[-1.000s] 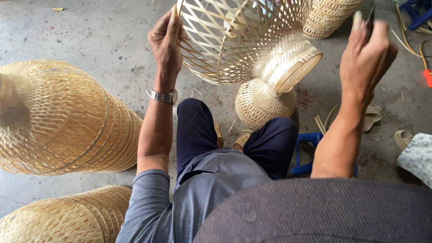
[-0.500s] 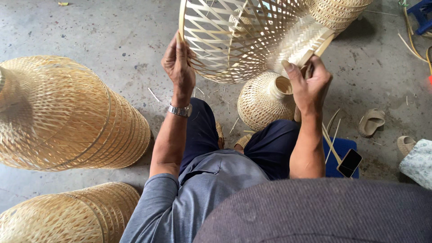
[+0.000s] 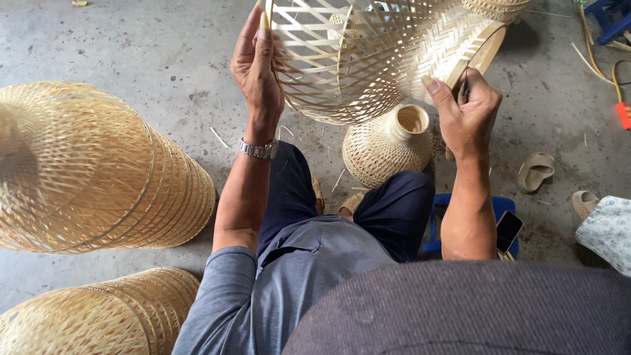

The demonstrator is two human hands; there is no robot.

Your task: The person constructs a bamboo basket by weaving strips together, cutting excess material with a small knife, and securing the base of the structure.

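Note:
A pale woven bamboo lampshade (image 3: 368, 52) hangs in the air in front of me, its wide open rim to the left and its narrow neck to the right. My left hand (image 3: 257, 66) grips the wide rim, fingers curled over the edge; a metal watch sits on that wrist. My right hand (image 3: 465, 112) is closed on a thin dark tool at the shade's narrow neck, thumb pressed against the weave. A smaller woven bamboo shade (image 3: 388, 144) stands on the floor just below, between my hands.
A stack of large woven shades (image 3: 98, 171) lies on the concrete floor at left, another (image 3: 98, 315) at bottom left. A blue stool (image 3: 503, 210) with a phone (image 3: 508, 230) is under my right arm. Sandals (image 3: 536, 171) and bamboo strips lie at right.
My right hand came down from the air and closed at the shade's narrow neck. The shade has tilted and shifted, and my left hand has risen with the rim.

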